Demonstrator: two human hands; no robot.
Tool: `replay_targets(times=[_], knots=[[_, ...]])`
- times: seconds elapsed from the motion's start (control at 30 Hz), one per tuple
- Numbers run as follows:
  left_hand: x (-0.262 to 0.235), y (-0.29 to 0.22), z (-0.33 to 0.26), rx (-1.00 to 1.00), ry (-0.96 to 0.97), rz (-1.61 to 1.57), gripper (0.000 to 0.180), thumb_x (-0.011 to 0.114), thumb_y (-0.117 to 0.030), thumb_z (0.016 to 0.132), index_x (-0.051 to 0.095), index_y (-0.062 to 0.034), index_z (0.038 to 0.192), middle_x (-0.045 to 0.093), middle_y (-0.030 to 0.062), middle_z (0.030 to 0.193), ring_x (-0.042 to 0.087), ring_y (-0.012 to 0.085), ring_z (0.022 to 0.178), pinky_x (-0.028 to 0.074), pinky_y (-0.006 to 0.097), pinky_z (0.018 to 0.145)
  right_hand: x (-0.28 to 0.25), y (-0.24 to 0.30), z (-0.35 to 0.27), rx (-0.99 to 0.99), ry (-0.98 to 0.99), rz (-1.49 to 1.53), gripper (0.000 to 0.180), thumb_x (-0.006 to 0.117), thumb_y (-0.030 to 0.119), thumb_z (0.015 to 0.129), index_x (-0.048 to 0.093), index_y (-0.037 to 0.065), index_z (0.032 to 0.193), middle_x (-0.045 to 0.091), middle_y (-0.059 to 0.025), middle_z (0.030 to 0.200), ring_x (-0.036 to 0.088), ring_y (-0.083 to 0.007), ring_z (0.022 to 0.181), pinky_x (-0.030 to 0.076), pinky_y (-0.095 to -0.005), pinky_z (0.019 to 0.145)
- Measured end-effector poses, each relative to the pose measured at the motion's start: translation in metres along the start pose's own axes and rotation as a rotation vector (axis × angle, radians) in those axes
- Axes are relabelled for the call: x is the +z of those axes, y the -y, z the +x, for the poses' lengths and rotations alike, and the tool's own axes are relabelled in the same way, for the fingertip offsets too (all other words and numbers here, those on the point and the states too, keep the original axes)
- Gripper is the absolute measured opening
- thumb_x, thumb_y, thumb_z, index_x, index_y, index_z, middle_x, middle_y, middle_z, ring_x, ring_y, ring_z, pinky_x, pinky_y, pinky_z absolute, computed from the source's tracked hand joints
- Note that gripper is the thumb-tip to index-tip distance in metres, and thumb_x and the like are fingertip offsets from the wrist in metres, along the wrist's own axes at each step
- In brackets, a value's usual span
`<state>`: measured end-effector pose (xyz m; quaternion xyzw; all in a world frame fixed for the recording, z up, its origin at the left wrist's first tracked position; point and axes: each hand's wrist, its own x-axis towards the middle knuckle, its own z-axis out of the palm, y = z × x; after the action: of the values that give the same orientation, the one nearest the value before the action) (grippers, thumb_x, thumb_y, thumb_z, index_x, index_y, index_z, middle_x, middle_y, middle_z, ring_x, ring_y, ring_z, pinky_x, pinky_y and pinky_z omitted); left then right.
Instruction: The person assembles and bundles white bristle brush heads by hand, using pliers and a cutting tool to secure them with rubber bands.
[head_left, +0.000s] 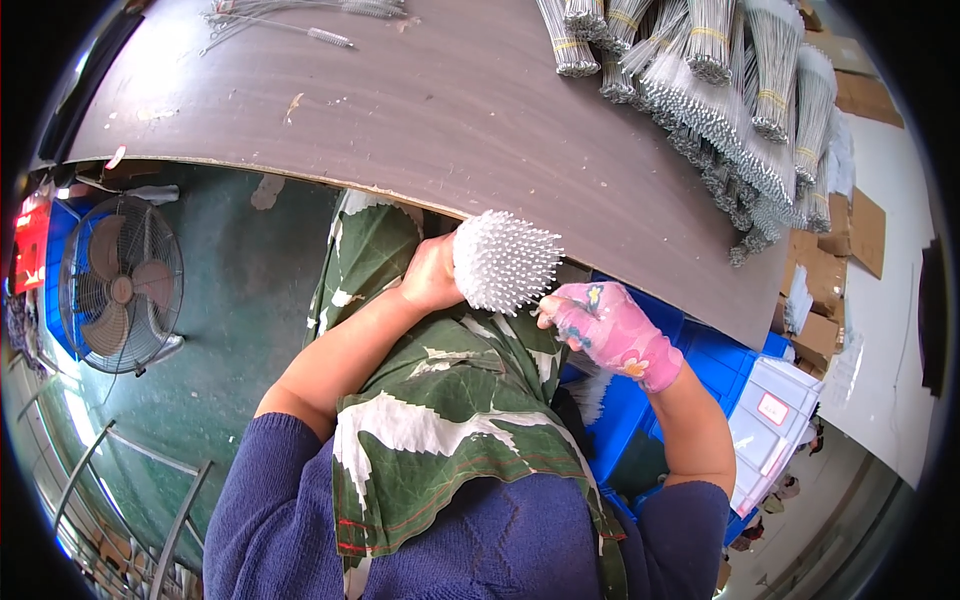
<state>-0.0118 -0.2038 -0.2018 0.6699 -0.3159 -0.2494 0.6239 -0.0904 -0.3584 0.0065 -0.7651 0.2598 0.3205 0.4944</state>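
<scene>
Round, tightly packed bundle of thin wire pieces with white-tipped ends [505, 263], held at the table's near edge, above the lap, dotted end face turned up and to the right. Bare left hand [430, 275] wraps it from the left side, fingers closed around it, mostly hidden behind it. Right hand in a pink flowered glove with bare fingertips [615, 330] is just right of the bundle; fingers curled, tips close together; cannot tell whether they pinch anything or touch the bundle. Below, the person wears a green-and-white camouflage-patterned apron [420, 430] over a navy knitted sweater [520, 540]. Beyond the hands, a brown wood-grain tabletop [400, 120]: stacked bundles of silvery wire brushes with yellow ties [708, 60] at far right, a few loose thin wire brushes [330, 38] at far left. Right, below the table edge: blue plastic bins [715, 365], a white plastic box [785, 380] beside them; brown cardboard boxes [865, 235] further right. Left: a round wire-caged fan [122, 290] on a dark green floor [240, 250].
</scene>
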Motion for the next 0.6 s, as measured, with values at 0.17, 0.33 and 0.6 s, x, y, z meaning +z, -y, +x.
replay_targets(times=[0.17,0.33,0.6], knots=[[0.001,0.004,-0.001,-0.017,0.024,0.0,0.048,0.073,-0.027,0.065,0.058,-0.007,0.106,0.063,0.0163,0.094,0.061,0.0342,0.086,0.05,0.039,0.074,-0.007,-0.001,-0.008,0.154,0.096,0.236,0.032,0.051,0.031,0.091,0.063,0.002,0.084,0.052,0.0029,0.065,0.044,-0.0027,0.055,0.035,-0.0179,0.051],[0.0,-0.002,-0.003,-0.052,0.019,0.101,0.059,0.074,-0.03,0.066,0.05,-0.0065,0.115,0.062,0.0175,0.098,0.06,0.0342,0.091,0.049,0.04,0.077,-0.005,0.009,-0.01,0.09,0.082,0.154,0.032,0.05,0.032,0.091,0.064,0.003,0.085,0.051,0.0038,0.064,0.043,-0.0025,0.055,0.034,-0.0176,0.052],[0.004,-0.006,-0.003,0.017,-0.056,0.136,0.051,0.073,-0.028,0.066,0.054,-0.0071,0.108,0.063,0.0168,0.093,0.06,0.0348,0.086,0.049,0.042,0.074,-0.006,0.02,-0.008,0.036,0.05,-0.011,0.033,0.051,0.031,0.09,0.065,0.002,0.086,0.058,0.001,0.069,0.046,-0.0042,0.057,0.039,-0.0201,0.054]])
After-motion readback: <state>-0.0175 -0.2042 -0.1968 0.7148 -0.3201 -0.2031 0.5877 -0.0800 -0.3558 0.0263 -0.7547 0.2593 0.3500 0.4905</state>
